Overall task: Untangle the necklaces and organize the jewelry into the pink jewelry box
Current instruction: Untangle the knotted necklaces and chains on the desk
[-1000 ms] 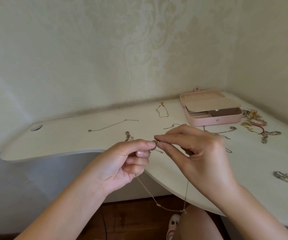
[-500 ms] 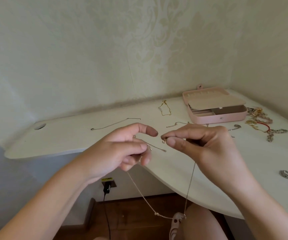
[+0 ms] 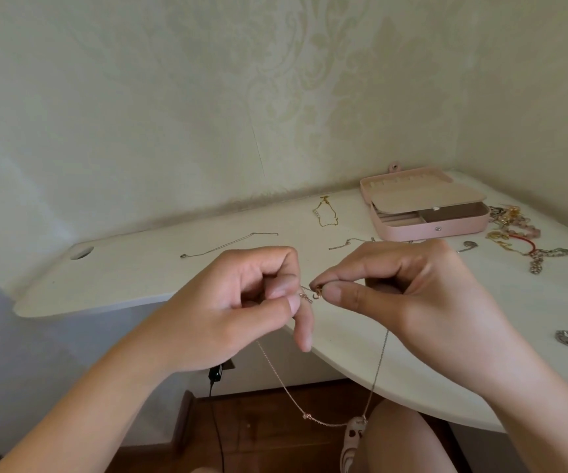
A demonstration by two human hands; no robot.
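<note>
Just over the near edge of the tabletop [image 3: 139, 278], the left hand [image 3: 241, 302] pinches one end of the rose-gold necklace [image 3: 282, 380] between thumb and forefinger, and the right hand [image 3: 405, 295] has a tight grip on the clasp end just beside it. It hangs in a loop below the edge, a knot [image 3: 307, 416] near its bottom, while the pink jewelry box [image 3: 429, 228] lies open at the far right

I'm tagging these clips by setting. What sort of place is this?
Most likely a room in a home, perhaps a bedroom corner: patterned wallpaper behind a white desk, a pink jewelry box open on it with loose jewelry around, and a wooden floor below.
</note>
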